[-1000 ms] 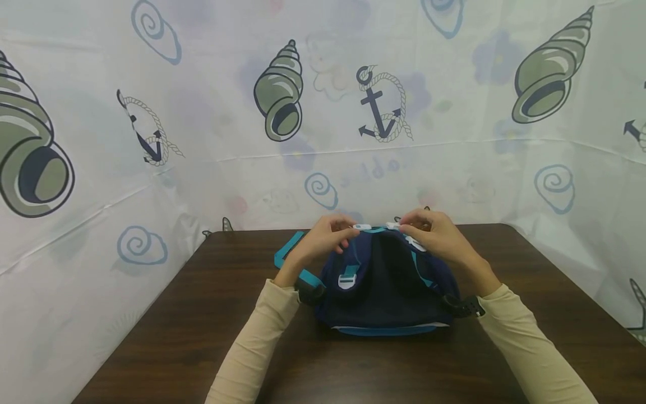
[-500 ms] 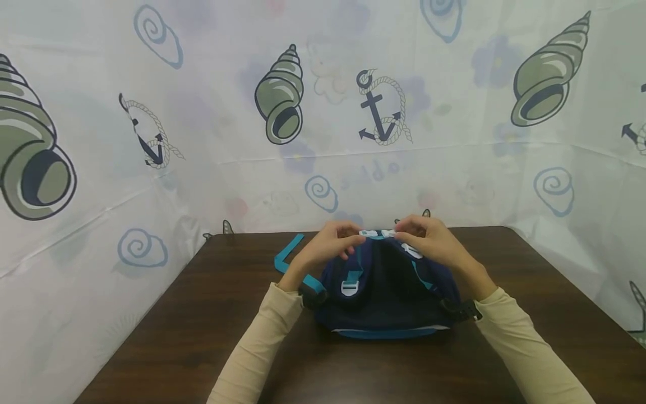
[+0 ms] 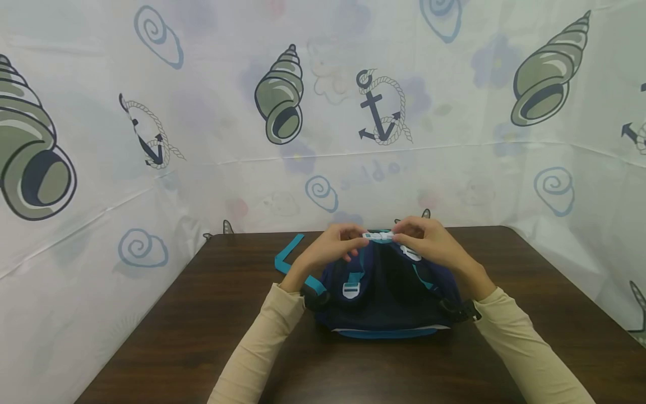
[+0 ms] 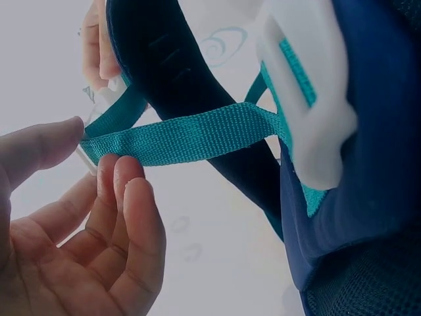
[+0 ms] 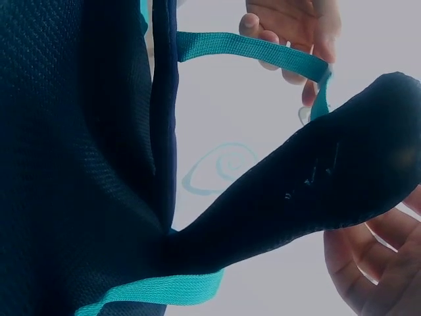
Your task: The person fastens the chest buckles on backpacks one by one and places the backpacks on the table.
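A dark blue backpack [image 3: 391, 306] with teal webbing rests on the table. Above its top, my left hand [image 3: 330, 247] pinches one end of a white buckle [image 3: 378, 236], and my right hand [image 3: 429, 238] pinches the other end. The two buckle halves are in line and meet; whether they are latched is too small to tell. In the left wrist view, thumb and fingers hold the buckle end where a teal strap [image 4: 191, 139] loops through it. A dark shoulder strap [image 5: 316, 171] hides much of my right hand's fingers in the right wrist view.
The backpack stands on a dark brown wooden table [image 3: 202, 320]. A loose teal strap end [image 3: 287, 252] lies to the left, behind my left forearm. White adjuster buckles [image 3: 350, 290] sit on the shoulder straps. A printed white cloth [image 3: 217, 112] hangs behind and along the sides.
Both hands have come together, mostly the left moving right. The gap between the two white buckle halves has closed, and they now form one line.
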{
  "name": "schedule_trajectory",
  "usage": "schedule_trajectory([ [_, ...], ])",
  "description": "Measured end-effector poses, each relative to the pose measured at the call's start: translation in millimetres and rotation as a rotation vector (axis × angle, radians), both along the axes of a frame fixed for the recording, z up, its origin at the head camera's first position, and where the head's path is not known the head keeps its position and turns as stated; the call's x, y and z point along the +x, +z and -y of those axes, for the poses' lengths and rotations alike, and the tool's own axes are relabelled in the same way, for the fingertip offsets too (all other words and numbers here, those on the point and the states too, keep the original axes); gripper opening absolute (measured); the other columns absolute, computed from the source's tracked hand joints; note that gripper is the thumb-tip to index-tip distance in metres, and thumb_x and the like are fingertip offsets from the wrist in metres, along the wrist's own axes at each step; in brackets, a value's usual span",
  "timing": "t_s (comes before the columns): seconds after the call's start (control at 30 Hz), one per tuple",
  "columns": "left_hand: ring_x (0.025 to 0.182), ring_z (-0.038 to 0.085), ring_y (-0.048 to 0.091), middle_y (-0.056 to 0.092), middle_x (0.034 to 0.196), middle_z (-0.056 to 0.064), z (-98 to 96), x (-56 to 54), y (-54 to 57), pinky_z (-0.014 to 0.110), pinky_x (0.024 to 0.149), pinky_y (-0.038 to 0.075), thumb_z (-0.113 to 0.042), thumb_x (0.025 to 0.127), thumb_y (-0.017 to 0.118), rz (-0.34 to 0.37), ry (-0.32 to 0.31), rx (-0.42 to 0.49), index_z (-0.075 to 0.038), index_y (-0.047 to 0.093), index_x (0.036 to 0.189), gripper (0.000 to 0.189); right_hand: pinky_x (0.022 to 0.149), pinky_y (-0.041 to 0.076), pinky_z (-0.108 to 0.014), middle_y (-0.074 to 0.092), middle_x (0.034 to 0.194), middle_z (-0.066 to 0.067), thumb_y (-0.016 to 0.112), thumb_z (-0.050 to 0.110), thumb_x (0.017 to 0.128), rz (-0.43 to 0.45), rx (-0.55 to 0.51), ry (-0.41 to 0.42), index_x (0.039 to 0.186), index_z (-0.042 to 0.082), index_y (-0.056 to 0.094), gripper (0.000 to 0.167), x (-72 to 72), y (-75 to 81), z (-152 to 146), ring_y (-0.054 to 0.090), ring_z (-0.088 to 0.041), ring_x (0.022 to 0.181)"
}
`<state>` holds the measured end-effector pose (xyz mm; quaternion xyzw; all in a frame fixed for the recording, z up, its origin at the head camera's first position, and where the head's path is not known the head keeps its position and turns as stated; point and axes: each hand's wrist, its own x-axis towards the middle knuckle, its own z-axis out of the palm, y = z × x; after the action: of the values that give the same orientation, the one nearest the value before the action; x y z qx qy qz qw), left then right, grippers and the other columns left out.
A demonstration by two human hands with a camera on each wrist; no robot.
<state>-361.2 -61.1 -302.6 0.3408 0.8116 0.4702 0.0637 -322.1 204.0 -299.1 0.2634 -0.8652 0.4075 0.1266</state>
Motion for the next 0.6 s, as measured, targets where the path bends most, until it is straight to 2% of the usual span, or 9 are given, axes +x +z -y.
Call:
schedule_trajectory([
  [0.1, 0.092, 0.037, 0.065, 0.068, 0.104, 0.013, -0.1, 0.6, 0.0, 0.030, 0.070, 0.059, -0.029, 0.099, 0.064, 0.002, -0.001, -0.001, -0.010, 0.064, 0.127, 0.034, 0.074, 0.054, -0.028, 0.074, 0.099, -0.009, 0.068, 0.023, 0.096, 0.005, 0.011, -0.001, 0.112, 0.008, 0.069, 0.021, 0.1, 0.3, 1.1, 0.064, -0.022, 0.082],
  [0.27, 0.095, 0.041, 0.065, 0.069, 0.106, 0.012, -1.5, 2.0, 0.1, 0.030, 0.071, 0.059, -0.030, 0.099, 0.063, 0.003, -0.009, -0.013, -0.010, 0.063, 0.129, 0.036, 0.075, 0.053, -0.030, 0.074, 0.101, -0.009, 0.067, 0.024, 0.097, 0.005, 0.028, -0.008, 0.113, 0.009, 0.069, 0.022, 0.9, 0.3, 1.1, 0.065, -0.020, 0.084],
  [0.47, 0.083, 0.018, 0.066, 0.069, 0.106, 0.014, -3.3, 1.4, -1.7, 0.030, 0.070, 0.059, -0.030, 0.100, 0.062, -0.017, -0.012, -0.034, -0.010, 0.063, 0.127, 0.035, 0.074, 0.053, -0.029, 0.073, 0.098, -0.010, 0.067, 0.025, 0.097, 0.006, 0.033, -0.003, 0.112, 0.010, 0.069, 0.022, 0.8, -0.7, 1.3, 0.064, -0.021, 0.081],
  [0.6, 0.080, 0.016, 0.065, 0.069, 0.103, 0.016, -3.8, 0.3, -3.1, 0.029, 0.069, 0.059, -0.027, 0.100, 0.062, -0.029, -0.025, -0.034, -0.009, 0.066, 0.124, 0.030, 0.070, 0.052, -0.029, 0.073, 0.094, -0.008, 0.067, 0.025, 0.096, 0.005, 0.038, 0.001, 0.111, 0.010, 0.070, 0.021, -0.1, -1.9, 1.1, 0.063, -0.020, 0.078],
])
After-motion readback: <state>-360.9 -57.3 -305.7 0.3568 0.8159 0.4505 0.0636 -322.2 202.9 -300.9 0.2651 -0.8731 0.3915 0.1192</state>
